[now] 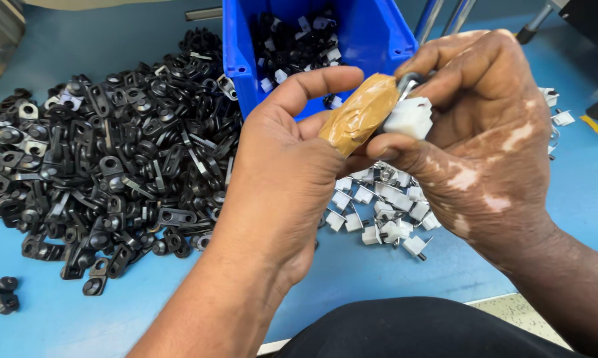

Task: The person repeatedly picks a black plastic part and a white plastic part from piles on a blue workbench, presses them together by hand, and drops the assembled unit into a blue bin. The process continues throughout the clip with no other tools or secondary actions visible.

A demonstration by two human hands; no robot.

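Note:
My left hand [282,166] is raised over the blue table, its thumb wrapped in tan tape [358,114], fingers curled toward a small part that my right hand also grips. My right hand [478,132] pinches a small white plastic clip [410,117] between thumb and fingers, with a black metal piece [408,82] just above it. Both hands meet over a small heap of white clips with metal pins [382,212]. A large pile of black clamp parts [106,152] lies to the left.
A blue plastic bin [372,40] holding black-and-white assembled parts stands at the back centre. One black part [3,295] lies alone at the front left. A few white clips [556,106] lie at the right. Metal rods [438,16] rise behind the bin.

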